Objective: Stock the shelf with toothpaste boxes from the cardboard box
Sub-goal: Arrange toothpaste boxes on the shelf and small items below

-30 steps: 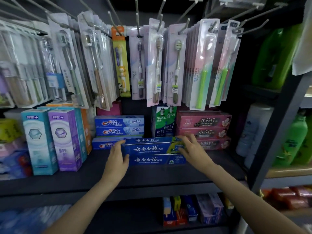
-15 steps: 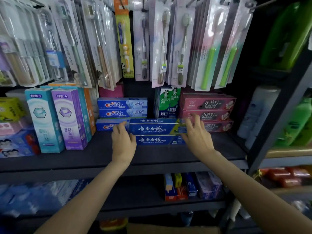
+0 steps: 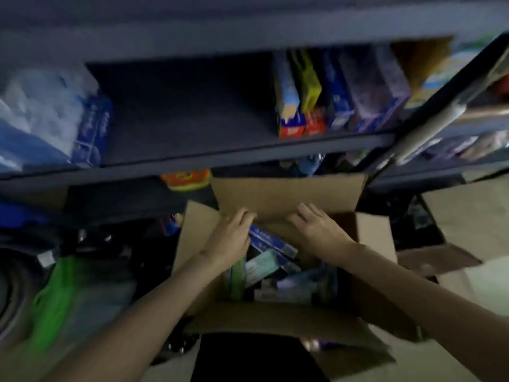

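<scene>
Below dark shelves (image 3: 248, 150), both hands (image 3: 234, 238) (image 3: 316, 230) reach into the carton (image 3: 275, 318) over toothpaste boxes (image 3: 272, 241); blur hides any grip.

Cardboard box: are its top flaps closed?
No, the cardboard box stands with its flaps folded outward, toothpaste boxes showing inside, both hands over the opening.

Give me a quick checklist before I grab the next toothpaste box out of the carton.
1. Cardboard box flaps open: ok.
2. Toothpaste boxes left inside, such as the blue toothpaste box: ok.
3. Left hand over the opening, by the blue box: ok.
4. Left hand already gripping a box: cannot tell, the picture is blurred.
5. Right hand free, fingers loose near the far flap: ok.
6. Lower shelf has bare space: ok.
</scene>
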Demonstrator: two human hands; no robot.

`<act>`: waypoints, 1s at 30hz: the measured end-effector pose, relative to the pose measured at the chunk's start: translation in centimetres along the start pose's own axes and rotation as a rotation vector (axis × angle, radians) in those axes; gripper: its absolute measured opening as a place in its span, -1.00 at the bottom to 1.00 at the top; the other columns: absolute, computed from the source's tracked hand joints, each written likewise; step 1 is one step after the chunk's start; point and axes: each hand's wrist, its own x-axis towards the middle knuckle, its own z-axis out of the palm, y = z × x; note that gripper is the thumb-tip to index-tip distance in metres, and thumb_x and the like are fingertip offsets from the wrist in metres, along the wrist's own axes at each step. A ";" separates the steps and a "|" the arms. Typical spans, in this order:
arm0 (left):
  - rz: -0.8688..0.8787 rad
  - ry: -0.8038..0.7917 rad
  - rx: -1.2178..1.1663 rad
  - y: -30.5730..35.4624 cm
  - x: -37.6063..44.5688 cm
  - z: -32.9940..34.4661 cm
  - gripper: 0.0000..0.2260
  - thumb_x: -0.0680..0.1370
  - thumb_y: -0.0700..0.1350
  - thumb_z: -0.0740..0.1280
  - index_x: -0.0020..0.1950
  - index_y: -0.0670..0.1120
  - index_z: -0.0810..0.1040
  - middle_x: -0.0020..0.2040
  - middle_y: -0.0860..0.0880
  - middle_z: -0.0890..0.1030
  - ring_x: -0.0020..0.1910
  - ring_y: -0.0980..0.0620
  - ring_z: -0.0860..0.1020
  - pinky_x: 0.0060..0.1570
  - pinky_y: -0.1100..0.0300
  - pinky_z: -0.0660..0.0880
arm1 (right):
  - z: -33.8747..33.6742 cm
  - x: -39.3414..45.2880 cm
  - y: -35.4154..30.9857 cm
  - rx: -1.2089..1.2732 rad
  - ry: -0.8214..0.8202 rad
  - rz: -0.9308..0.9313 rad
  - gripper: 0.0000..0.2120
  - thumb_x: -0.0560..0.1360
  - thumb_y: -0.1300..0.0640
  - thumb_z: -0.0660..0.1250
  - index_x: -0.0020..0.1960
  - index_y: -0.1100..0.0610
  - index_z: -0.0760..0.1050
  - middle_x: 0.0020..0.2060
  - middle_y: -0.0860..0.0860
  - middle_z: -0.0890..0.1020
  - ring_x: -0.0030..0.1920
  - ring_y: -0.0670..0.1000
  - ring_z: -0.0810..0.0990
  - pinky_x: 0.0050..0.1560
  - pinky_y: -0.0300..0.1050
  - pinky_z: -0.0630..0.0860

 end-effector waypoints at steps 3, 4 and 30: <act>-0.160 -0.161 0.018 -3.2 -0.5 6.1 -0.61 0.56 -0.22 0.19 0.38 -0.08 0.26 0.35 -0.05 0.28 0.27 -0.05 0.36 0.14 0.14 0.37 | 8.8 -1.1 -0.5 0.097 -0.395 0.124 -0.59 0.50 0.19 0.26 0.34 0.17 0.34 0.27 0.15 0.36 0.24 0.20 0.39 0.18 0.00 0.42; -0.215 -0.234 0.016 -4.2 -0.7 7.7 -0.61 0.55 -0.25 0.19 0.38 -0.09 0.27 0.36 -0.06 0.27 0.28 -0.07 0.34 0.11 0.13 0.37 | 11.4 -1.2 -0.8 0.148 -0.473 0.163 -0.58 0.54 0.17 0.20 0.39 0.15 0.27 0.32 0.12 0.30 0.29 0.18 0.33 0.22 0.01 0.39; -0.317 -0.385 -0.498 -10.8 -0.1 8.1 -0.47 0.49 -0.13 0.38 0.39 -0.22 0.25 0.37 -0.18 0.37 0.32 -0.09 0.38 0.20 0.18 0.35 | 12.8 10.4 -6.1 0.925 -0.415 0.644 -0.87 0.42 0.17 0.40 -0.07 0.12 0.48 -0.18 0.07 0.56 -0.24 0.05 0.59 -0.53 -0.41 0.46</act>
